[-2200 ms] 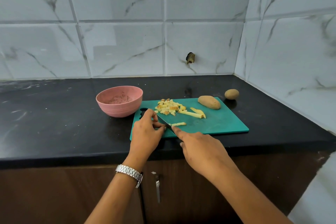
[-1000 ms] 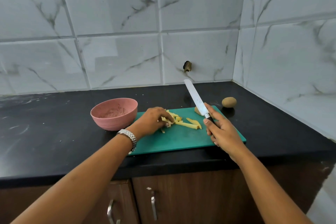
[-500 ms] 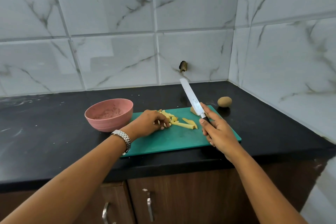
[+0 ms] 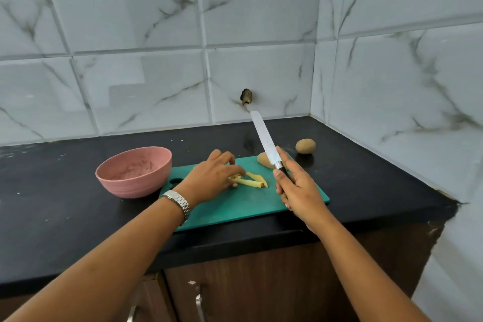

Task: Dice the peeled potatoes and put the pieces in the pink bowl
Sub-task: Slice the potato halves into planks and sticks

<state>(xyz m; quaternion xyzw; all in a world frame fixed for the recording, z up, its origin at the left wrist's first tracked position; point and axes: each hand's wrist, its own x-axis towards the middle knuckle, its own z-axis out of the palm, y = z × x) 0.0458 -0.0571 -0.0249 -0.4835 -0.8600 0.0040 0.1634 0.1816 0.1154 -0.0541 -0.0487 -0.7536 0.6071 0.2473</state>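
Obs: potato strips (image 4: 251, 183) touch curled fingers of left hand (image 4: 213, 178), extending rightward, long axis left-right; grip not discernible. Leftward, near: pink bowl (image 4: 109, 178). Right hand (image 4: 298, 188) fingers clamp knife (image 4: 265, 136), blade up.

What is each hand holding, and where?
The right hand grips the steel-bladed knife by its black handle. The left hand rests on cut yellow potato sticks; any hold cannot be told.

Glossy marble-veined wall tiles (image 4: 130, 21), matt black countertop (image 4: 52, 217), shiny metal knife blade (image 4: 265, 136), wood-grain cabinet (image 4: 261, 282).
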